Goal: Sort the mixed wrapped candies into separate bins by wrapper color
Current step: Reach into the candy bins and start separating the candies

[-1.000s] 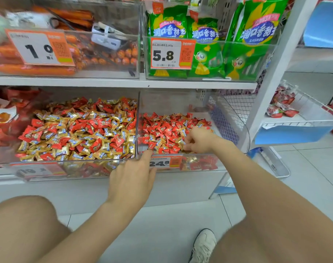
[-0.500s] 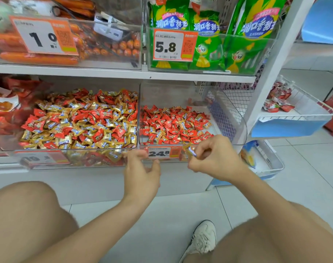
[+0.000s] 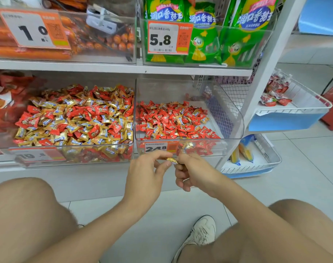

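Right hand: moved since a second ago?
Yes. The right hand came out of the right bin, toward the person, and now sits below its 24.8 price tag, pinching a gold candy with the left hand.

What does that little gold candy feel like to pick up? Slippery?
Probably light: the gold candy hangs in just fingertip pinches of the left hand and right hand. Its shiny wrapper may be a bit slippery and crinkly. It looks flattish, so it likely won't roll.
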`<action>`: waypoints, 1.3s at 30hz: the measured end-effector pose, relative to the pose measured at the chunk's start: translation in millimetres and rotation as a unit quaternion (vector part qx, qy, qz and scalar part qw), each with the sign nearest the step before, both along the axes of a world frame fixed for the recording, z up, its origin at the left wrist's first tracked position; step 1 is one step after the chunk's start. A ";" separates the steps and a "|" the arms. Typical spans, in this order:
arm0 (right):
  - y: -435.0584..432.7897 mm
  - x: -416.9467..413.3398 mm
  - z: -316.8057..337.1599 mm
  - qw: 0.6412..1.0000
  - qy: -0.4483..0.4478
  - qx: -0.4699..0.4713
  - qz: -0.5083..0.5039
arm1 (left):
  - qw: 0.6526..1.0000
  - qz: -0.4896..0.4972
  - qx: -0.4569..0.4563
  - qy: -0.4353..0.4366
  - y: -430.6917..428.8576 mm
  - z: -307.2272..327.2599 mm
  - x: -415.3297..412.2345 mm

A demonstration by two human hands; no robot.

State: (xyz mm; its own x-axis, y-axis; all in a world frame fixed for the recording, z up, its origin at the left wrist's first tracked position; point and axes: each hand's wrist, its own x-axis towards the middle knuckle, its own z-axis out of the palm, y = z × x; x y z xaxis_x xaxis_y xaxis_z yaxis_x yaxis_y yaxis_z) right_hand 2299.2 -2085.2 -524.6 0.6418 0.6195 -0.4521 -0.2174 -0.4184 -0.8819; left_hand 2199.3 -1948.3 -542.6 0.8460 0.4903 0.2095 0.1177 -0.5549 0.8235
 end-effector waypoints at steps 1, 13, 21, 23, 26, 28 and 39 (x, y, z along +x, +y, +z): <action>-0.3 -0.3 2.4 1.000 0.000 0.011 -0.006 | 1.000 -0.004 -0.012 0.001 2.3 -0.3 1.1; 0.8 12.5 -20.9 0.979 -0.062 0.098 -0.168 | 0.937 0.136 -0.316 0.054 8.3 -18.5 4.2; 12.4 14.2 -50.9 0.955 -0.137 0.070 -0.254 | 0.928 0.127 -0.349 0.029 -3.2 -30.1 9.4; 15.9 13.4 -54.5 0.947 -0.155 0.068 -0.275 | 0.920 0.145 -0.362 0.050 2.8 -29.3 12.4; 18.0 11.7 -55.6 0.944 -0.143 0.081 -0.286 | 0.906 0.154 -0.390 0.060 9.9 -25.2 15.8; 16.8 12.2 -55.4 0.945 -0.135 0.081 -0.287 | 0.907 0.155 -0.388 0.060 10.3 -23.8 14.5; 11.2 3.9 -47.8 0.949 -0.088 0.073 -0.295 | 0.888 0.137 -0.429 0.090 15.5 -15.4 4.3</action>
